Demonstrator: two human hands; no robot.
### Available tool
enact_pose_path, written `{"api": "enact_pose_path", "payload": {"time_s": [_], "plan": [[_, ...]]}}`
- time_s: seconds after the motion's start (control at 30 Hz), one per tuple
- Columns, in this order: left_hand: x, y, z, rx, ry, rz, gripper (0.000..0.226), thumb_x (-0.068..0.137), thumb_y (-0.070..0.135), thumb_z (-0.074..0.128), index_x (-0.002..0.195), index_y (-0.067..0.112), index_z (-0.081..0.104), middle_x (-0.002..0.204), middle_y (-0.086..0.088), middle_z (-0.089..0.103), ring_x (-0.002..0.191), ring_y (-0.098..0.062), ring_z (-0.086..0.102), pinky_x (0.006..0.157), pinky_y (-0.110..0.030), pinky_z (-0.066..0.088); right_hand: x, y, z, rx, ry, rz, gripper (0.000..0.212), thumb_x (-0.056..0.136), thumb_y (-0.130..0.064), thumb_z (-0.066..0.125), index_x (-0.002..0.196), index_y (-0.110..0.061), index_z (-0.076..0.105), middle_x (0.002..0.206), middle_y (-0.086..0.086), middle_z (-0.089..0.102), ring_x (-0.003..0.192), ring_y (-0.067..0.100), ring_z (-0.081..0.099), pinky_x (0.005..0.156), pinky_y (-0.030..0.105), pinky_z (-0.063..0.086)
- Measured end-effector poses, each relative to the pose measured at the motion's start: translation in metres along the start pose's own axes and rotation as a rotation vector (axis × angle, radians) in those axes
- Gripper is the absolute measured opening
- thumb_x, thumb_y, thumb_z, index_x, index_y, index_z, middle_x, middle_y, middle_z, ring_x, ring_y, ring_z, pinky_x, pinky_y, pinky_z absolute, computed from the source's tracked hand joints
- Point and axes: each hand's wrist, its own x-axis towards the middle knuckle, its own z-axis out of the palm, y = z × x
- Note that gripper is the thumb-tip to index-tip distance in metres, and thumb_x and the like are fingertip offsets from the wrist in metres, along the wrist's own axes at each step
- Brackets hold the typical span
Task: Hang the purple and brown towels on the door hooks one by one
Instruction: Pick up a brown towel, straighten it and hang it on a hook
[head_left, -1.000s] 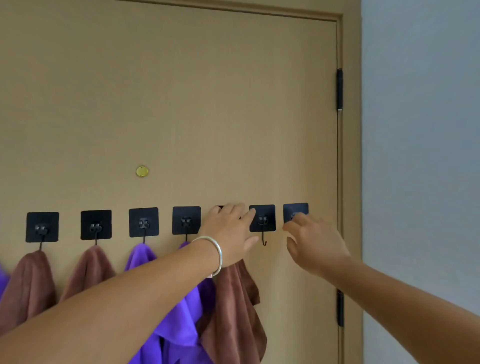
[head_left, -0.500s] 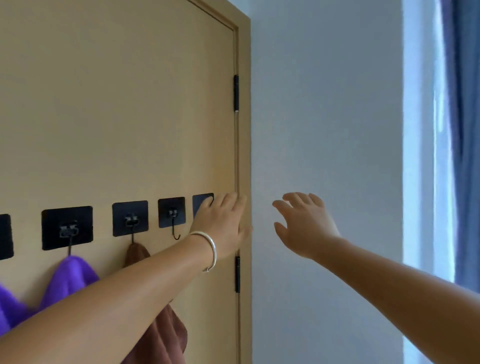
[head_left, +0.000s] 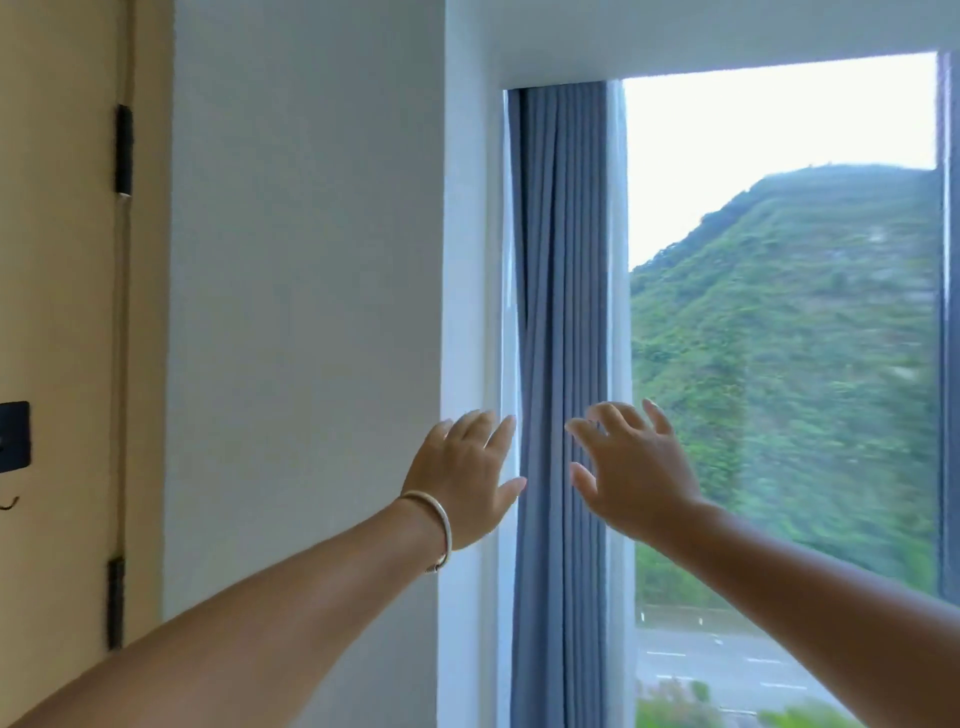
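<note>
My left hand, with a silver bangle on its wrist, is stretched out in the air in front of the wall corner, fingers spread, holding nothing. My right hand is raised beside it, in front of the curtain and window, also spread and holding nothing. Only the right edge of the tan door shows at the far left, with one black hook plate and a hook tip below it. No purple or brown towel is in view.
A white wall runs between the door frame and a window recess. A grey-blue curtain hangs gathered at the window's left side. Through the glass are a green hillside and a road.
My view has swung far to the right, from the door with its hooks and hung towels to the wall and window. Both hands left the hooks and moved right, staying spread.
</note>
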Motion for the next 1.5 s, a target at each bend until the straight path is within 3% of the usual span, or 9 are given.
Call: {"api": "enact_pose_path", "payload": {"time_s": [0.33, 0.5, 0.7, 0.87, 1.1, 1.5], "plan": [[0.112, 0.239, 0.000, -0.281, 0.081, 0.277, 0.069, 0.096, 0.054, 0.037, 0.151, 0.016, 0.018, 0.155, -0.004, 0.024, 0.143, -0.022, 0.022, 0.115, -0.041, 0.024, -0.119, 0.226, -0.068, -0.325, -0.176, 0.286, 0.046, 0.068, -0.041, 0.076, 0.108, -0.020, 0.069, 0.107, 0.008, 0.067, 0.100, 0.030, 0.064, 0.095, 0.057, 0.043], [0.146, 0.380, -0.011, -0.411, 0.095, 0.403, 0.070, 0.095, 0.056, 0.037, 0.151, 0.019, 0.019, 0.155, -0.003, 0.025, 0.142, -0.022, 0.024, 0.114, -0.038, 0.024, -0.199, 0.336, -0.121, -0.428, -0.284, 0.451, 0.042, 0.085, -0.042, 0.056, 0.122, -0.023, 0.058, 0.122, 0.003, 0.059, 0.117, 0.025, 0.054, 0.106, 0.052, 0.029], [0.166, 0.554, -0.042, -0.568, 0.121, 0.562, 0.070, 0.095, 0.056, 0.036, 0.151, 0.018, 0.018, 0.154, -0.003, 0.026, 0.142, -0.021, 0.023, 0.115, -0.037, 0.023, -0.318, 0.441, -0.200, -0.558, -0.365, 0.630, 0.048, 0.092, -0.043, 0.049, 0.137, -0.025, 0.047, 0.138, 0.001, 0.047, 0.131, 0.021, 0.041, 0.115, 0.053, 0.018], [0.163, 0.693, -0.080, -0.694, 0.138, 0.685, 0.072, 0.095, 0.058, 0.035, 0.152, 0.018, 0.016, 0.156, -0.004, 0.024, 0.143, -0.022, 0.023, 0.115, -0.039, 0.025, -0.409, 0.495, -0.281, -0.736, -0.415, 0.778, 0.044, 0.092, -0.044, 0.048, 0.131, -0.024, 0.051, 0.130, 0.001, 0.054, 0.122, 0.022, 0.047, 0.111, 0.051, 0.027], [0.137, 0.847, -0.137, -0.842, 0.149, 0.891, 0.070, 0.095, 0.057, 0.034, 0.151, 0.019, 0.017, 0.154, -0.002, 0.027, 0.142, -0.021, 0.026, 0.114, -0.040, 0.029, -0.515, 0.540, -0.373, -0.900, -0.525, 1.017, 0.045, 0.095, -0.045, 0.042, 0.134, -0.024, 0.048, 0.132, -0.001, 0.050, 0.123, 0.022, 0.045, 0.109, 0.044, 0.028], [0.139, 1.089, -0.182, -0.975, 0.175, 1.142, 0.069, 0.096, 0.058, 0.033, 0.151, 0.020, 0.017, 0.154, -0.002, 0.027, 0.142, -0.023, 0.026, 0.114, -0.041, 0.029, -0.643, 0.658, -0.430, -1.021, -0.651, 1.301, 0.049, 0.097, -0.047, 0.037, 0.141, -0.028, 0.038, 0.143, -0.002, 0.038, 0.131, 0.021, 0.036, 0.114, 0.044, 0.018]]}}
